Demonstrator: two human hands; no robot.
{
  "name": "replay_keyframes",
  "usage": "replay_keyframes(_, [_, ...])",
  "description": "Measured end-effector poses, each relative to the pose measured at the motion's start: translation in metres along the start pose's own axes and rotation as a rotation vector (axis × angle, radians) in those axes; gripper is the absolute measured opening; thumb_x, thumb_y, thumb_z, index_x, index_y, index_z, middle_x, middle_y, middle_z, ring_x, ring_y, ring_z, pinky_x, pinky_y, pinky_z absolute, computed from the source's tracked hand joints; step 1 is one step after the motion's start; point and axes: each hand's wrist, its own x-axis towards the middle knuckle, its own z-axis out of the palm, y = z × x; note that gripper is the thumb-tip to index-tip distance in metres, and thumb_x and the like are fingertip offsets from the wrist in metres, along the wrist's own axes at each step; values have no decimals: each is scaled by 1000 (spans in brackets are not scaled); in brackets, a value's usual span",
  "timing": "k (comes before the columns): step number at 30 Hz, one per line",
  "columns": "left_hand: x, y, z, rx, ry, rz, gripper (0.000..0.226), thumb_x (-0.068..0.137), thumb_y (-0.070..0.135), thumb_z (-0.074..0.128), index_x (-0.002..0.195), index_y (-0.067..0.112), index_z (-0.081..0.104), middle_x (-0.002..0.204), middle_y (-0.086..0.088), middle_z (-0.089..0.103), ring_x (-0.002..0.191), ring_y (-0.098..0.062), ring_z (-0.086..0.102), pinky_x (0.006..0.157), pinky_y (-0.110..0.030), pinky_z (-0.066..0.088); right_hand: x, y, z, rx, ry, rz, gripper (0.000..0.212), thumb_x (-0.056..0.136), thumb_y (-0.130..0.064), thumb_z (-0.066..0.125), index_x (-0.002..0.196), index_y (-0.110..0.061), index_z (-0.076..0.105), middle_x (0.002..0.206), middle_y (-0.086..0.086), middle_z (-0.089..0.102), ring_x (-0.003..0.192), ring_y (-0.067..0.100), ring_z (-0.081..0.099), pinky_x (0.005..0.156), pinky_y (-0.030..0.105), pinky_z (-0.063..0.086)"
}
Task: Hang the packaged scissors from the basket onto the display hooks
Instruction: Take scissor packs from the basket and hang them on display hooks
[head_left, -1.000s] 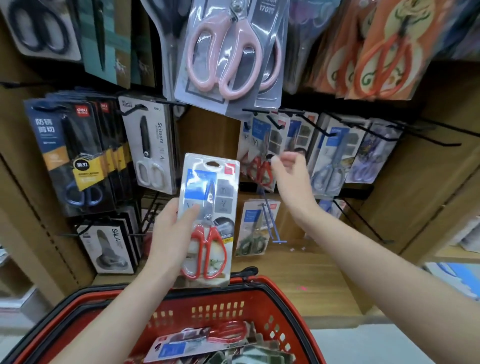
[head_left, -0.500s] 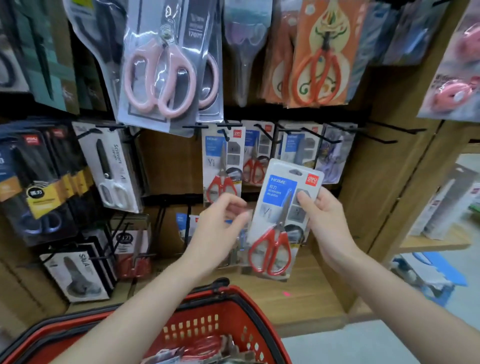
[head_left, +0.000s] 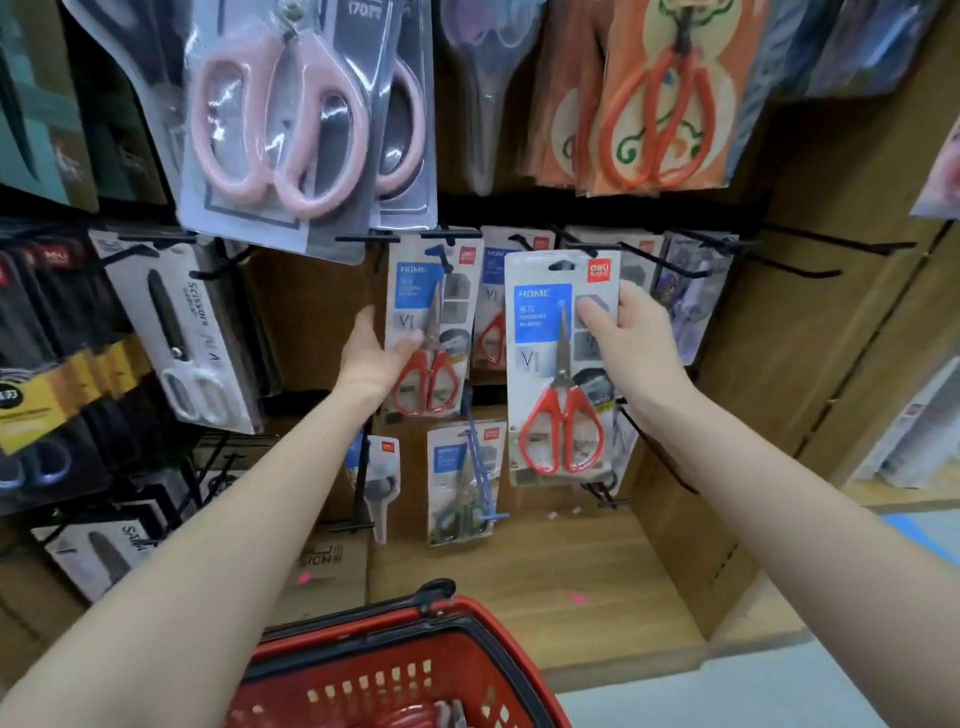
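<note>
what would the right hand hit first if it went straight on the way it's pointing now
Probably the hanging packs just behind the red-handled scissors pack that the right hand grips. The held pack would touch them before the fingers do, though depth is unclear.

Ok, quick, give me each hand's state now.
Left hand: grips the hanging red-handled scissors pack by its left edge.
Right hand: holds a second red-handled scissors pack by its right edge.

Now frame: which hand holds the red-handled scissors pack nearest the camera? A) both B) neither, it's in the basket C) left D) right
D: the right hand grips the scissors pack by its right edge, while the left hand holds a hanging pack further back on the rack.
</note>
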Motion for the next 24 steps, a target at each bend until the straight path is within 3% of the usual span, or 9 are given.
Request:
replay_keyframes(3, [11,-3,0,-12,-7,61,34,91,21,60,123,12,52,124,-6,61,112,-19,59,80,-24,47,3,1,4,-20,13,3,11,97,-21,49,102,-13,55,107,4,65,101,20,61,93,49,48])
replay_keyframes(5, [15,-6,-1,31,3,129,17,92,19,59,108,13,59,114,-4,65,96,-11,61,69,-16,44,-2,3,4,0,14,0,7,98,-19,47,99,-16,54,108,4,65,103,20,61,93,49,49])
replay_keyframes(8, [18,-8,-5,89,51,182,20,91,20,60,110,12,61,115,-6,65,91,-7,57,70,-16,43,-9,4,1,25,50,20,12,98,-17,47,92,-28,51,106,-7,64,105,13,61,91,43,52])
replay_keyframes(11, [22,-5,-8,130,93,204,27,92,21,60,116,9,62,118,-8,65,98,-12,60,76,-20,44,-9,3,1,15,58,36,8,98,-18,47,98,-25,51,104,-11,62,105,10,61,86,33,54])
replay_keyframes(16, [30,-4,-6,99,78,214,30,92,20,60,120,9,61,119,-10,65,90,-7,57,58,-11,40,9,10,14,-15,62,117,14,98,-20,48,111,-18,52,114,1,64,106,17,62,91,43,53])
replay_keyframes(19, [35,-9,-8,93,50,219,30,92,21,60,119,9,60,117,-10,66,88,-8,58,59,-11,41,28,21,25,-30,103,153,17,97,-22,50,112,-14,51,114,3,63,107,22,61,94,49,49])
replay_keyframes(24, [36,-15,-12,122,54,278,20,91,19,62,107,8,58,102,1,62,81,-4,57,59,-9,40,61,27,42,-37,177,242,34,92,-29,60,109,0,56,103,15,65,102,36,61,85,41,50])
